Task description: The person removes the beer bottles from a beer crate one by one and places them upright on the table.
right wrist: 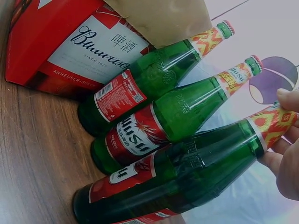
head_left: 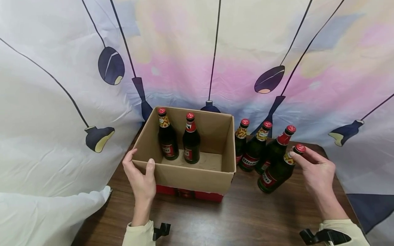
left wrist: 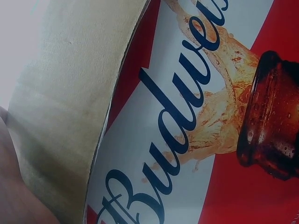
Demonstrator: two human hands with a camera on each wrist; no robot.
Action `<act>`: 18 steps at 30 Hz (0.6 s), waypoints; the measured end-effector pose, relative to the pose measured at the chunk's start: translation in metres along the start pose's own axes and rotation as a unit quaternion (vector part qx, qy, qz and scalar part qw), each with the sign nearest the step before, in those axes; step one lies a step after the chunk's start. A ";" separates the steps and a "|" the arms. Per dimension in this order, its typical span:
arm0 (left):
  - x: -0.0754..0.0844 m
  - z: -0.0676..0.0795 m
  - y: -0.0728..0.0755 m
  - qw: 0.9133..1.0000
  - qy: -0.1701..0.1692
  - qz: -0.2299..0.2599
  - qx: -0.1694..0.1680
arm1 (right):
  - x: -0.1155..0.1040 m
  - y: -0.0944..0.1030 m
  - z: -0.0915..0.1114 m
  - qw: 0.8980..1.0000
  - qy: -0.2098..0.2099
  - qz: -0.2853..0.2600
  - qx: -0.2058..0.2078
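Observation:
An open cardboard box (head_left: 194,177) with red printed sides stands on the table, two green beer bottles (head_left: 168,145) upright inside its left half. My left hand (head_left: 141,181) holds the box's near left corner, thumb over the front flap (left wrist: 70,93). To the right of the box, my right hand (head_left: 318,171) pinches a green beer bottle (head_left: 274,176) by its neck, just below the red cap. That bottle leans, its top toward the hand; whether its base touches the table I cannot tell. The right wrist view shows its patterned neck label (right wrist: 271,123) between thumb and fingers.
Three more green beer bottles (head_left: 252,153) stand upright between the box and the held bottle, close together. The wooden table (head_left: 240,218) has its right edge by my right forearm. A printed cloth (head_left: 184,51) hangs behind, and white cloth (head_left: 52,215) lies along the left.

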State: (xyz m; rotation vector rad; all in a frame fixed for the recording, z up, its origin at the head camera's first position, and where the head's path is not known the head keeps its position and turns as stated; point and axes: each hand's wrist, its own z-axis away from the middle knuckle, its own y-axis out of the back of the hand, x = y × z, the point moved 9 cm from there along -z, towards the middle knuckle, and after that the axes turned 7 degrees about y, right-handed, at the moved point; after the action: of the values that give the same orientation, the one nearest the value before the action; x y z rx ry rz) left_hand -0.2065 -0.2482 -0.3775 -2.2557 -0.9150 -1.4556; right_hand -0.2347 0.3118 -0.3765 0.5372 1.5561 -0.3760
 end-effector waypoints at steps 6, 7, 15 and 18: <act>-0.001 0.000 0.004 1.000 -0.002 0.005 0.014 | 0.002 -0.006 0.000 1.000 -0.009 -0.018 0.002; -0.001 0.000 0.005 1.000 -0.003 0.006 0.015 | 0.002 -0.007 0.000 1.000 -0.009 -0.021 0.004; -0.001 0.001 0.002 1.000 0.004 0.003 0.002 | -0.004 -0.003 0.003 1.000 0.014 -0.019 0.011; -0.001 0.001 0.000 1.000 0.001 0.003 0.000 | -0.022 0.000 0.005 0.995 0.070 -0.067 0.023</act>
State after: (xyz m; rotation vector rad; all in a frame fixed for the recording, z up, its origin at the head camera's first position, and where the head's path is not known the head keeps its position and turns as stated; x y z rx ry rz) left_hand -0.2059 -0.2483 -0.3784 -2.2554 -0.9064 -1.4553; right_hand -0.2305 0.3063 -0.3554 0.5044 1.7278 -0.4854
